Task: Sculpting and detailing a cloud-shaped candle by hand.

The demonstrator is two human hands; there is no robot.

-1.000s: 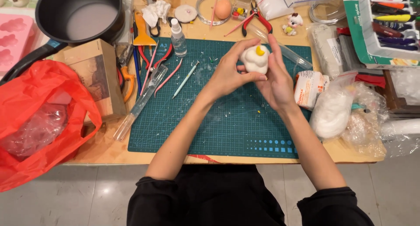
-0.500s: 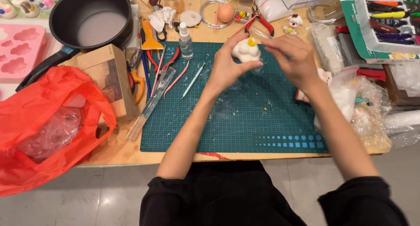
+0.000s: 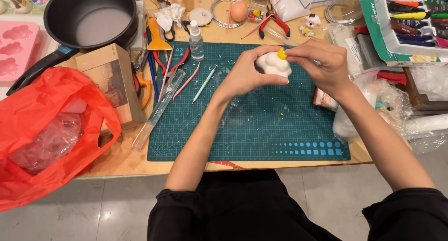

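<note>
Two hands raised over mat: left hand cups white clay figure; right hand pinches yellow piece.

Matt white lumpy clay figure w/ yellow bit, above dark-green matt rubbery cutting mat. Left of mat: glossy crinkled red plastic bag, brown cardboard box, matt black metal pot. Pale wood tabletop.

Black pot, red bag

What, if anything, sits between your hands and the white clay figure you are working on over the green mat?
Nothing visible does: the left hand cups the white clay figure directly, and the right hand pinches the yellow piece on top.
</note>
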